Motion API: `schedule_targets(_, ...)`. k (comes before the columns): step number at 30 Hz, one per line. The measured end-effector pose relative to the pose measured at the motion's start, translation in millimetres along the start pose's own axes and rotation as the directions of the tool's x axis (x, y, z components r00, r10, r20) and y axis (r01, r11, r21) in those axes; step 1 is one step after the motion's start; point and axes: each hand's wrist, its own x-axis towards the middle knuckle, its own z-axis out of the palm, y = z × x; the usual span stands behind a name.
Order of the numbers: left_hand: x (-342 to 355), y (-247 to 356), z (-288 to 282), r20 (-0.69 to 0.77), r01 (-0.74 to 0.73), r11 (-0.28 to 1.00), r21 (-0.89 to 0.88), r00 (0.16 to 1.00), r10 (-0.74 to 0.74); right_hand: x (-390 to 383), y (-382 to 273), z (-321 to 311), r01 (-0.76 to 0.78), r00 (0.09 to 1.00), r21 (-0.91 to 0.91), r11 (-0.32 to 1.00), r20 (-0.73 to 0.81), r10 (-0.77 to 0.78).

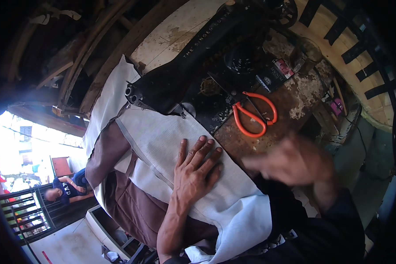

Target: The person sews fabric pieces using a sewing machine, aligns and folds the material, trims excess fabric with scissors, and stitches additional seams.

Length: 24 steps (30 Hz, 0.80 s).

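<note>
Cloth [160,134] by the sewing machine [180,66]: your flat left hand [194,176] likely smooths it; right hand [295,163] blurred, grip unclear; maybe feed next.

I'm seeing a clear glass container [310,55] sitting on the stained, patchy tabletop [301,99], with a small pink-and-dark packet [282,70] lying near it. Farther right and lower, a purple object [336,106] is showing, too small for me to identify. Along the upper right, a pale curved surface [380,103] is bearing dark strips [357,52]. At upper left, wooden beams [92,48] are running through shadow. Out to the left, I'm watching a person [70,190] in a dark blue top sitting near black railings [24,215], a reddish panel [60,166] showing just above. At lower left, a whitish surface [72,235] is holding a thin red object [46,257].
</note>
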Motion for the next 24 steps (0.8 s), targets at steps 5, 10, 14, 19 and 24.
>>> schedule_targets(5, 7.1, 4.0, 4.5, -0.006, -0.034, 0.999, -0.009, 0.999, 0.034, 182.3, 71.0, 12.5, -0.065, 0.891, -0.291, 0.955, -0.447, -0.075)
schedule_targets(10, 6.3, 4.3, -3.3, -0.042, -0.030, 0.999, -0.032, 0.999, 0.029, 293.6, 102.8, 54.5, 0.125, 0.696, -0.500, 0.857, -0.572, -0.435)
schedule_targets(14, 4.2, -1.1, 1.4, -0.051, -0.021, 0.999, -0.043, 0.998, 0.019, 321.0, 118.5, 72.9, 0.198, 0.616, -0.546, 0.814, -0.577, -0.536)
schedule_targets(19, 4.0, -5.5, 2.6, -0.044, -0.032, 0.999, -0.044, 0.999, 0.031, 338.5, 136.8, 81.8, 0.223, 0.522, -0.624, 0.749, -0.573, -0.632)
schedule_targets(24, 0.8, -17.3, -1.7, -0.044, -0.008, 0.999, -0.038, 0.999, 0.006, 336.2, 116.5, 68.3, 0.290, 0.652, -0.465, 0.836, -0.544, -0.529)
